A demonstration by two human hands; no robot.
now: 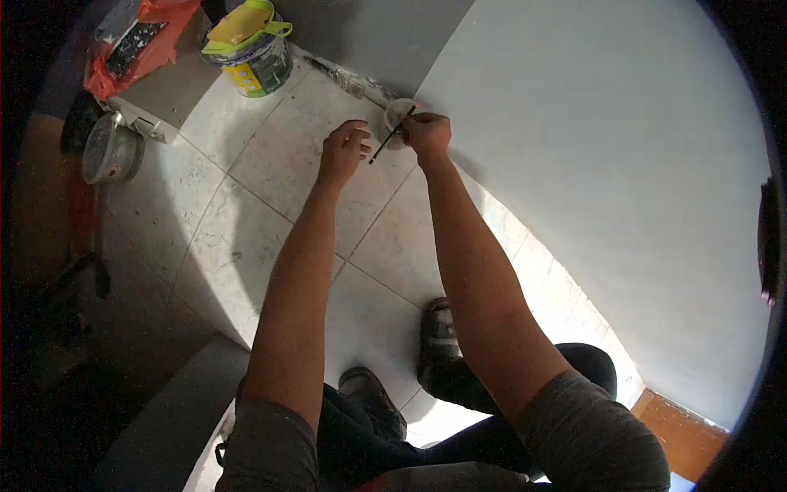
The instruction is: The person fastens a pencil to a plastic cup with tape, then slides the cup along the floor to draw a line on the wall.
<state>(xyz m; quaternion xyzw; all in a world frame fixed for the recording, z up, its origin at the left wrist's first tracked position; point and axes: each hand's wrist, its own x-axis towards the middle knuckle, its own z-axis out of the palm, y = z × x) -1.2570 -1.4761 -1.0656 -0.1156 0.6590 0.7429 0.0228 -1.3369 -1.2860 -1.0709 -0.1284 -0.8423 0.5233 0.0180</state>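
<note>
Between the fingers of my right hand (428, 136) is a thin dark pencil-like stick (382, 150), slanting down to the left, with a pale lower end and a reddish upper tip. Just behind that hand a small clear plastic tub (397, 108) sits by the foot of the wall, partly hidden by my fingers; its contents cannot be made out. My left hand (345, 152) hovers to the left of the stick, apart from it. Its fingers are loosely bent and spread, with nothing in them.
A pale panel or wall (607, 164) rises on the right. At the upper left stand a paint bucket (261, 70) with a yellow-green item on top, a grey box (168, 102) bearing an orange plastic bag (164, 57), and a clear round container (115, 152). Tiles (279, 164) cover the floor.
</note>
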